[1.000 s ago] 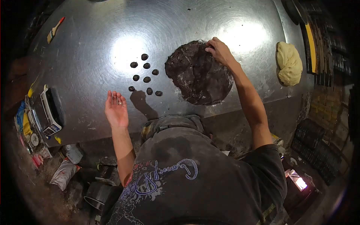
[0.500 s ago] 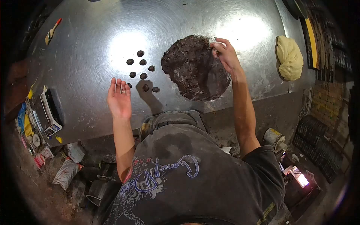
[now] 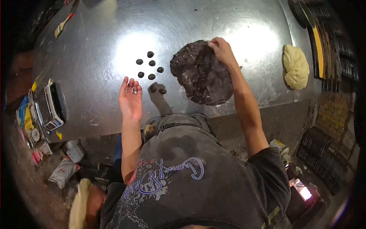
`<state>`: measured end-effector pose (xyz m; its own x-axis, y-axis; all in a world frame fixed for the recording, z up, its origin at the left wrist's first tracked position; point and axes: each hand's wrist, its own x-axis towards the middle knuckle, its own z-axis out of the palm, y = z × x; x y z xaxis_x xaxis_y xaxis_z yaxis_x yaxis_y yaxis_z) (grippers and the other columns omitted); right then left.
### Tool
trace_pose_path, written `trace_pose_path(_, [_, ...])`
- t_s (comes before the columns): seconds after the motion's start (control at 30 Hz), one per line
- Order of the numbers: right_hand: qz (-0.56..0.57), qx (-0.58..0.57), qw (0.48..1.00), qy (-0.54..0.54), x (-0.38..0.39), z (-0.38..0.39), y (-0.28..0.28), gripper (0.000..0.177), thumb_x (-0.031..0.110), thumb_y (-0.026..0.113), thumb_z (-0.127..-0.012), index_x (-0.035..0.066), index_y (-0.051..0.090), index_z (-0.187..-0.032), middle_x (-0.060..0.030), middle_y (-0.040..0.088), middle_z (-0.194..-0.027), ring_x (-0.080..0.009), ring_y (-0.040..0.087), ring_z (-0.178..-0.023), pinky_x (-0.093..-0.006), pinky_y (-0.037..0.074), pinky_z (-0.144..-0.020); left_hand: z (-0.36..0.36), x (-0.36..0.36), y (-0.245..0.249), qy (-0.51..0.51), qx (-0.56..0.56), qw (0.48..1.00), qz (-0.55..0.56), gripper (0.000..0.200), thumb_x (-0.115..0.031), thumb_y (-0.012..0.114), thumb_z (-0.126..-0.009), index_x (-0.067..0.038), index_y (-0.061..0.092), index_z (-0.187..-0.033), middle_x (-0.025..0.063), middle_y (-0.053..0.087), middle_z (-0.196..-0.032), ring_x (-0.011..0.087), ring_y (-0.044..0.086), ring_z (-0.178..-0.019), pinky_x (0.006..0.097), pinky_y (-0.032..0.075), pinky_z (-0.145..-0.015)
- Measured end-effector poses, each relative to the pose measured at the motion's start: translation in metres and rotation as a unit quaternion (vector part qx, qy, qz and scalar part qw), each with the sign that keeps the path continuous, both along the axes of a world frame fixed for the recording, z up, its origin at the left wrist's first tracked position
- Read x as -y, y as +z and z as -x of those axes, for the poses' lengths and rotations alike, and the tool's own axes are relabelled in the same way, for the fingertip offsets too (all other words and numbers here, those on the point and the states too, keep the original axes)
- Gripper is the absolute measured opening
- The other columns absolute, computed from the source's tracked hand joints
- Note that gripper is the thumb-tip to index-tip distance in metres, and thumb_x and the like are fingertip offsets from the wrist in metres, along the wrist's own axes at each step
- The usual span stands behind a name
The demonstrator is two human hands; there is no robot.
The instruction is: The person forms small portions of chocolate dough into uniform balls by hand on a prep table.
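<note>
A broad, flattened mass of dark brown dough (image 3: pixel 202 76) lies on the metal table in front of me. My right hand (image 3: pixel 222 49) is at its far right edge, fingers closed in a pinch on the dough. My left hand (image 3: pixel 130 100) hovers palm up left of the dough, fingers loosely apart and a ring on one of them; I see nothing in it. Several small dark dough balls (image 3: pixel 152 63) sit on the table between the left hand and the big mass. Two of them lie in the shadow nearer my body.
Pale dough (image 3: pixel 295 68) rests at the table's right side. On the left are a brush (image 3: pixel 63 26) and a digital scale (image 3: pixel 53 107). Dark trays (image 3: pixel 318 141) stand at the lower right. A pale bundle (image 3: pixel 79 204) beside part of a person appears at the lower left.
The view has shifted slightly. My right hand has turned and closed at the dough's far edge. The ball beside my left fingers no longer shows. A pale bundle has come in at lower left.
</note>
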<state>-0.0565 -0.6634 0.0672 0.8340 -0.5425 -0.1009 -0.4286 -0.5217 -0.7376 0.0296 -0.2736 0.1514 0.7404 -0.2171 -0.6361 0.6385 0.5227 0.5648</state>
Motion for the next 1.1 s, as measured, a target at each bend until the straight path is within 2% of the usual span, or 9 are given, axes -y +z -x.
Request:
trace_pose_path(0.1, [-0.349,-0.009,0.922,-0.17,0.004,0.017,0.022,0.027,0.026,0.065,-0.098,0.0,0.064,-0.101,-0.0129,0.067,-0.098,-0.022,0.065,-0.089,-0.0324,0.051,-0.077,0.0,-0.006,-0.007,0.011,-0.001,1.0,-0.003,0.035,-0.021,0.059,-0.1,-0.004,0.054,-0.13,0.0036,0.054,-0.109,0.0159,0.054,-0.101,0.0303,0.048,-0.093])
trace_pose_path(0.3, [-0.532,0.215,0.806,-0.146,-0.056,0.043,0.067,0.027,0.019,0.048,-0.106,-0.004,0.056,-0.118,-0.0152,0.065,-0.115,-0.0182,0.063,-0.095,-0.032,0.051,-0.086,0.012,0.034,-0.008,-0.116,0.029,0.993,0.009,0.037,-0.029,0.055,-0.102,-0.007,0.053,-0.131,0.0092,0.059,-0.119,0.0191,0.056,-0.109,0.034,0.047,-0.096])
trace_pose_path(0.43, [-0.415,0.254,0.871,-0.061,-0.141,0.02,0.112,0.028,0.009,0.045,-0.104,-0.004,0.056,-0.127,-0.0146,0.063,-0.125,-0.0209,0.064,-0.108,-0.0314,0.05,-0.098,0.026,0.103,0.009,-0.178,0.047,0.981,0.058,0.057,-0.048,0.037,-0.105,-0.007,0.041,-0.145,0.0149,0.055,-0.137,0.0274,0.054,-0.122,0.041,0.04,-0.11])
trace_pose_path(0.53, [-0.259,0.202,0.944,0.044,-0.195,0.018,0.13,0.035,0.01,0.046,-0.104,-0.002,0.053,-0.137,-0.0109,0.059,-0.136,-0.0222,0.052,-0.127,-0.0326,0.035,-0.109,0.034,0.141,0.014,-0.155,0.01,0.973,0.171,0.068,-0.057,0.029,-0.105,-0.009,0.027,-0.154,0.0194,0.048,-0.146,0.0314,0.051,-0.128,0.0434,0.039,-0.111])
trace_pose_path(0.63, [-0.351,0.197,0.915,0.002,-0.206,0.018,0.142,0.053,0.037,0.03,-0.111,0.002,0.046,-0.148,-0.0115,0.047,-0.151,-0.0209,0.04,-0.139,-0.0335,0.025,-0.118,0.041,0.157,0.013,-0.159,0.071,0.973,0.149,0.073,-0.061,0.027,-0.104,-0.012,0.02,-0.158,0.0188,0.04,-0.154,0.0286,0.046,-0.135,0.0419,0.036,-0.114])
trace_pose_path(0.77, [-0.343,0.241,0.906,-0.066,-0.171,0.002,0.139,0.061,0.038,0.022,-0.11,-0.005,0.033,-0.152,-0.0161,0.038,-0.157,-0.0256,0.027,-0.15,-0.0357,0.018,-0.121,0.077,0.149,0.029,-0.273,0.256,0.925,0.058,0.076,-0.061,0.026,-0.105,-0.009,0.015,-0.16,0.0111,0.027,-0.161,0.0216,0.025,-0.149,0.0354,0.018,-0.122])
trace_pose_path(0.9, [0.059,0.265,0.956,0.114,-0.168,0.016,0.132,0.072,0.048,0.028,-0.108,-0.005,0.02,-0.156,-0.0231,0.018,-0.164,-0.0363,0.016,-0.152,-0.0433,0.014,-0.123,0.06,0.138,0.074,-0.21,0.209,0.92,0.258,0.082,-0.062,0.024,-0.104,-0.007,0.003,-0.161,0.0144,0.012,-0.167,0.0253,0.011,-0.154,0.0362,0.009,-0.125])
trace_pose_path(0.97, [-0.128,0.258,0.937,0.2,-0.19,0.025,0.173,0.082,0.058,0.023,-0.105,-0.004,0.017,-0.157,-0.0249,0.012,-0.165,-0.0396,0.009,-0.153,-0.0461,0.007,-0.123,0.044,0.134,0.077,-0.172,0.163,0.938,0.254,0.074,-0.058,0.021,-0.107,-0.007,0.013,-0.16,0.01,0.021,-0.165,0.0225,0.022,-0.151,0.0357,0.016,-0.123])
trace_pose_path(1.1, [-0.025,0.235,0.956,0.171,-0.195,0.021,0.176,0.075,0.052,0.017,-0.107,-0.002,0.018,-0.158,-0.0211,0.01,-0.166,-0.0388,0.004,-0.154,-0.0496,-0.002,-0.122,0.064,0.141,0.036,-0.298,0.339,0.885,0.116,0.083,-0.064,0.03,-0.103,-0.009,0.01,-0.161,0.0137,0.018,-0.166,0.0266,0.017,-0.152,0.0395,0.012,-0.124])
